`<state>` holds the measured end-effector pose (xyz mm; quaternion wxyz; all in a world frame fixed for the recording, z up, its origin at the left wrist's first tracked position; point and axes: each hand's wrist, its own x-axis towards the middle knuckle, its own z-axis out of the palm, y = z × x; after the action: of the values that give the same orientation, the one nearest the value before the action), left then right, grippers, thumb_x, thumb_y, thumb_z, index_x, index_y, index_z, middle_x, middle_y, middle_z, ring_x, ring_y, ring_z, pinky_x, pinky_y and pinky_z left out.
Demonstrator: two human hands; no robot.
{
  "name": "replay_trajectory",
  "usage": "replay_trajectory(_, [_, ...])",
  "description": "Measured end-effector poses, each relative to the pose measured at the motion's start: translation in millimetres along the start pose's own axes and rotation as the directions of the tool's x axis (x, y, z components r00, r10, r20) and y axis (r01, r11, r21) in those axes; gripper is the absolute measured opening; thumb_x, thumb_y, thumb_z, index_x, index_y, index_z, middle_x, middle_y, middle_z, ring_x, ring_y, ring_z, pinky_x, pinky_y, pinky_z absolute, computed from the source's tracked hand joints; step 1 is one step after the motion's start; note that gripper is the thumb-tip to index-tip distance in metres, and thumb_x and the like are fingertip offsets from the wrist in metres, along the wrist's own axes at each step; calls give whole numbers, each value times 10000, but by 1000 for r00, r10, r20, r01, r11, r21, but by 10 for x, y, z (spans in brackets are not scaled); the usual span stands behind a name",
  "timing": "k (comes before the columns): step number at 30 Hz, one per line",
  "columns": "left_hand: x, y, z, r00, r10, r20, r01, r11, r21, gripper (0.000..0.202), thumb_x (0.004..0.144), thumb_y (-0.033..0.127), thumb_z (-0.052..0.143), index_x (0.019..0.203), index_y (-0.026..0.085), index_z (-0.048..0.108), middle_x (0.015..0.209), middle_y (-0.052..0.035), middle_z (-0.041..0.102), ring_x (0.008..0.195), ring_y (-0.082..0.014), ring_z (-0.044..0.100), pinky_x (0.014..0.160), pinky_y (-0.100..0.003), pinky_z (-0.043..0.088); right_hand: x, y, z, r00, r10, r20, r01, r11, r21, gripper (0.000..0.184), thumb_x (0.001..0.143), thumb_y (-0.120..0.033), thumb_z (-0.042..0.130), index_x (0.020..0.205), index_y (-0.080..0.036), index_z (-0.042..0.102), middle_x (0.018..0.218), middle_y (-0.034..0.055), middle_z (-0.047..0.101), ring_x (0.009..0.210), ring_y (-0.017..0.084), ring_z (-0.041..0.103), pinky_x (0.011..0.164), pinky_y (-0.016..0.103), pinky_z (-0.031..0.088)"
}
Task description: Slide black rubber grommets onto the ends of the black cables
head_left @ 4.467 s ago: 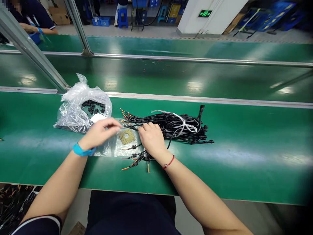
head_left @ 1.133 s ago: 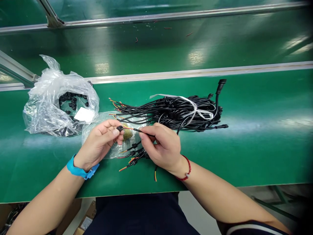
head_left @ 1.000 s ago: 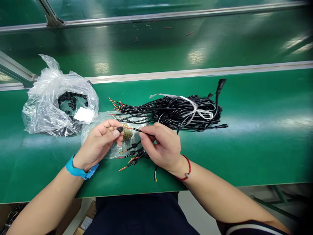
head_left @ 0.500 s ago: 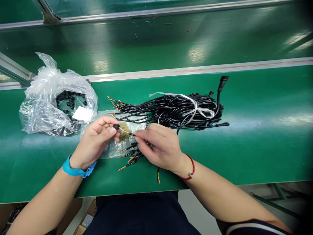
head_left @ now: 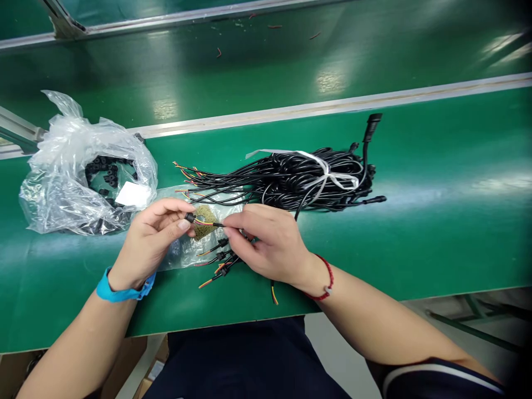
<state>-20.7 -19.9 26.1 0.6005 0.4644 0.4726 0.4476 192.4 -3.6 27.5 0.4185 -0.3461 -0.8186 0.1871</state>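
My left hand (head_left: 155, 233) pinches a small black ring (head_left: 190, 218) between thumb and forefinger. My right hand (head_left: 266, 241) pinches a thin black cable (head_left: 218, 224) whose coloured wire ends reach toward the ring. Both hands hover over a flat clear bag (head_left: 183, 252) holding a yellow-green pad (head_left: 203, 215). Under my right hand lie several short cables (head_left: 216, 266) with small black rings on them. Behind my hands lies a bundle of black cables (head_left: 307, 177) tied with a white strip.
A crumpled clear plastic bag (head_left: 78, 172) with several black rings and a white label sits at the left on the green bench (head_left: 436, 233). A metal rail (head_left: 332, 105) runs across behind. Wire scraps lie on the far belt. The bench's front edge is near my body.
Since 4.5 s ago my hands took up a ring and a cable. In the last second both drifted slightly left and the ring moved closer to the wire ends; the view tilted down.
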Motion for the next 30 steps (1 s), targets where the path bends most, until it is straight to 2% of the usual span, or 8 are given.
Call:
replay_trajectory(8, [-22,20,27,999,-35,17,34,999,31,167,816,189,672,974,242,682,764,3,645,701,-115,623,692,-227,508,0,-11,12,995,53,-82,-50,998,40,117,853,-137,522,793,-157,621,568,-42,519,490,70,427,495,214,357])
replay_trajectory(22, [-26,26,82,994,-101,45,100,995,25,148,834,216,653,981,231,657,705,3,639,681,-124,615,670,-233,489,1,-34,8,991,101,-89,-92,991,95,110,850,-138,528,784,-170,609,585,-37,558,490,65,446,487,201,372])
replay_trajectory(30, [-32,51,87,991,-121,50,121,993,-1,141,818,219,667,959,221,670,718,0,645,664,-122,616,657,-232,500,9,-36,5,988,117,-104,-110,992,66,114,848,-131,519,785,-175,604,598,-38,568,486,62,431,483,199,373])
